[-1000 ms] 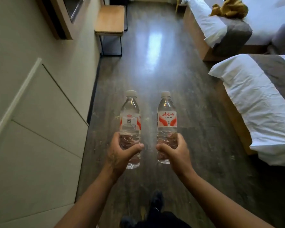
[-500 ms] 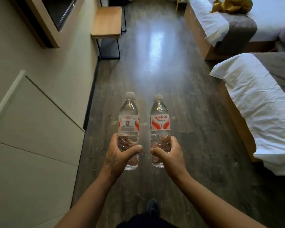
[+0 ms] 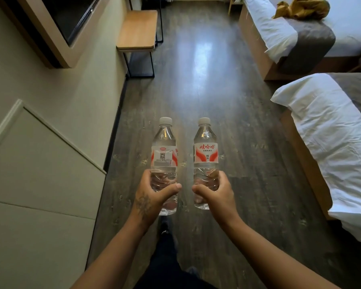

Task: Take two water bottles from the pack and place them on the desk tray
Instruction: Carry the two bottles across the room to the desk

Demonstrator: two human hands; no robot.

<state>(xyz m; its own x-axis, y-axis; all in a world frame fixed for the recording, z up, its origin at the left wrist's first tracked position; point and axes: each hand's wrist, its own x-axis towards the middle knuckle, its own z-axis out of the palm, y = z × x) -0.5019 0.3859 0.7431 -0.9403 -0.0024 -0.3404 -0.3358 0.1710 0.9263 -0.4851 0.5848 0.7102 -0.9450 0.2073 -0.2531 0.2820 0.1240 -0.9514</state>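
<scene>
I carry two clear water bottles with white caps and red-and-white labels, both upright in front of me above the dark wood floor. My left hand (image 3: 149, 198) grips the lower part of the left bottle (image 3: 164, 151). The right bottle (image 3: 206, 152) is held the same way by my right hand (image 3: 215, 193). The bottles stand side by side, a short gap apart. A small wooden desk (image 3: 137, 30) on black legs stands against the left wall further ahead. No tray or bottle pack is visible.
The left wall (image 3: 50, 142) runs close beside me, with a dark framed screen (image 3: 69, 19) mounted high. Two beds with white sheets, the near bed (image 3: 329, 142) and the far bed (image 3: 290, 32), line the right side. An open strip of floor (image 3: 200, 84) leads ahead between them.
The desk and beds have drawn closer as I walk forward. Both bottles stay upright in my hands, and the gap between them has widened slightly.
</scene>
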